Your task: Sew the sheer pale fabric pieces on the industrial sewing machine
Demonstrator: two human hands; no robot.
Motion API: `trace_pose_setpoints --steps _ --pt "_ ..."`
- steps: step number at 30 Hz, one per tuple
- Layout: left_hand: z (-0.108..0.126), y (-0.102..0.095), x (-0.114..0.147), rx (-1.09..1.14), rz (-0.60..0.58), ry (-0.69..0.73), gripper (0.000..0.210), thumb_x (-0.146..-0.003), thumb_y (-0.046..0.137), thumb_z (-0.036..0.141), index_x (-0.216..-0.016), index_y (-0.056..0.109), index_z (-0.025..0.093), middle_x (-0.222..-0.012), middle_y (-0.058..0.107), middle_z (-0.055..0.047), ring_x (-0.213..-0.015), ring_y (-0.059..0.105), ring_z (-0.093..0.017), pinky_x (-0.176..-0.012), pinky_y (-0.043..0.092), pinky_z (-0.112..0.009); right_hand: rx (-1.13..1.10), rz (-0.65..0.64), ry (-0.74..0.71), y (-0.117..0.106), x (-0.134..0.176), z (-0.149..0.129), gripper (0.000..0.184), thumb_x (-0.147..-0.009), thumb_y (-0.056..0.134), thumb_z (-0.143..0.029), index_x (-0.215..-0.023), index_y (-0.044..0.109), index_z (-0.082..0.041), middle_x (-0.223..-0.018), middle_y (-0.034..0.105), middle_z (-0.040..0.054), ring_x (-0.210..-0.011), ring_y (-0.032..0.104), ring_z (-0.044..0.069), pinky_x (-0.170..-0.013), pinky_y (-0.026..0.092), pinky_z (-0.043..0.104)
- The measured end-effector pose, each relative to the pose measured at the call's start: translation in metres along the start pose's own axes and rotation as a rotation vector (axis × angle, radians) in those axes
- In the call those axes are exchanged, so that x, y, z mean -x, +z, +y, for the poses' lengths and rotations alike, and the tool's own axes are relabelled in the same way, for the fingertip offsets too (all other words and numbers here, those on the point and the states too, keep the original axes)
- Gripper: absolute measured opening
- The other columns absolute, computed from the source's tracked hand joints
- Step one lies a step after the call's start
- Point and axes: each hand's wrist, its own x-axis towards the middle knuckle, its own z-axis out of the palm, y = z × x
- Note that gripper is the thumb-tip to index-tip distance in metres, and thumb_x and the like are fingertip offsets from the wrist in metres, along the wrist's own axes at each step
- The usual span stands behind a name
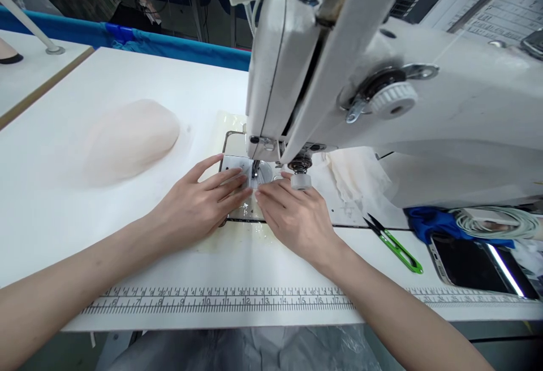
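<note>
My left hand (203,198) lies on the metal plate (235,146) of a white sewing machine (280,65), its fingers stretched out and slightly spread just left of the presser foot (255,170). Nothing shows in its grasp. Close to the right of the foot is my right hand (297,212), with bent fingers drawn together; whatever their tips hold, if anything, is too small to make out. The machine's white knob (301,181) covers part of that hand. Left of both hands, a pale pink moulded cup (131,139) rests on the white table (203,88).
Thin pale fabric (356,173) lies beneath the machine arm. Green thread snips (394,244), a phone (479,263), blue cloth (428,224) and coiled cord (496,221) sit to the right. A printed ruler (224,300) runs along the front edge; blue fabric (178,48) borders the back.
</note>
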Motion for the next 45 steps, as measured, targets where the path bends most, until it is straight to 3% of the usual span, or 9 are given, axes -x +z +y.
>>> trace_pose_setpoints --steps 11,16,25,39,45 --pt "-0.005 0.004 -0.005 -0.016 0.042 -0.006 0.037 -0.089 0.049 0.011 -0.125 0.059 0.017 -0.126 0.066 -0.007 -0.125 0.056 -0.025 -0.115 0.03 -0.051 0.081 0.013 0.0 0.005 -0.004 0.005 0.021 -0.09 0.054 -0.008 -0.091 0.073 -0.017 -0.084 0.075 0.0014 -0.08 0.064 0.016 -0.092 0.044 0.032" --pt "-0.005 0.006 -0.008 -0.024 0.068 -0.025 0.033 -0.092 0.048 0.013 -0.122 0.062 0.016 -0.123 0.067 -0.007 -0.121 0.058 -0.026 -0.115 0.031 -0.051 0.009 0.021 0.017 0.004 -0.005 0.006 0.019 -0.094 0.054 -0.019 -0.095 0.073 -0.015 -0.094 0.075 0.0034 -0.09 0.065 0.018 -0.093 0.044 0.034" --pt "-0.004 0.008 -0.009 0.031 0.065 -0.113 0.037 -0.093 0.045 0.015 -0.125 0.063 0.021 -0.126 0.066 -0.003 -0.122 0.057 -0.024 -0.114 0.033 -0.05 -0.047 -0.031 0.041 -0.001 -0.001 0.005 0.023 -0.096 0.053 -0.027 -0.099 0.073 -0.018 -0.102 0.075 0.0013 -0.081 0.065 0.016 -0.101 0.041 0.036" --pt "-0.009 0.016 -0.012 0.102 0.058 -0.208 0.037 -0.097 0.041 0.024 -0.129 0.059 0.018 -0.129 0.064 -0.005 -0.127 0.054 -0.026 -0.117 0.029 -0.053 0.002 -0.126 0.067 0.003 -0.004 0.008 0.029 -0.099 0.047 -0.029 -0.112 0.07 -0.017 -0.108 0.074 0.0044 -0.103 0.063 0.022 -0.105 0.041 0.041" --pt "-0.008 0.015 -0.012 0.156 0.059 -0.265 0.038 -0.097 0.042 0.024 -0.132 0.057 0.021 -0.13 0.063 -0.006 -0.129 0.053 -0.026 -0.116 0.029 -0.055 -0.004 -0.154 0.104 0.001 -0.002 0.009 0.03 -0.099 0.047 -0.03 -0.115 0.07 -0.019 -0.11 0.073 0.0077 -0.105 0.063 0.024 -0.097 0.047 0.041"
